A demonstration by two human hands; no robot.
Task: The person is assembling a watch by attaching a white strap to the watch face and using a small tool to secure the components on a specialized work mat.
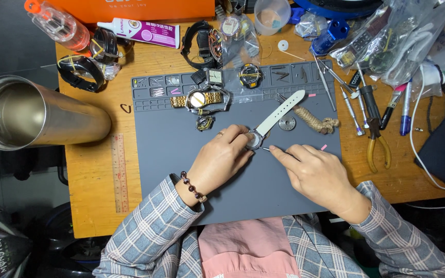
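Nearest me are my plaid sleeves and a pink garment [243,247] at the table's near edge. From there my left hand [221,159], a dark bead bracelet [191,188] on its wrist, reaches onto the grey work mat [171,154]; its fingers are curled down on a small round watch case [254,140], pinning it to the mat. The case sits near the mat's middle, and its white strap [280,112] runs away from it toward the far right.

My right hand [312,172] is just right of the case, fingers pinched closed on a thin metal tool [267,149] whose tip touches or nearly touches the case's near right edge — I cannot tell which.

Farther along the mat lie a gold-banded watch [200,100], a small square watch face [214,77] and a round watch body [250,75]. A loose disc [287,123] and a knotted piece of rope [315,121] sit just right of the strap.

Off the mat to the right: yellow-handled pliers [376,144], several pens and screwdrivers, and clear plastic bags [392,36] of parts. To the left, a steel flask [32,114] lies on its side over the table edge — a ruler [119,172] lies near it, and a black wristwatch [81,69] farther back.
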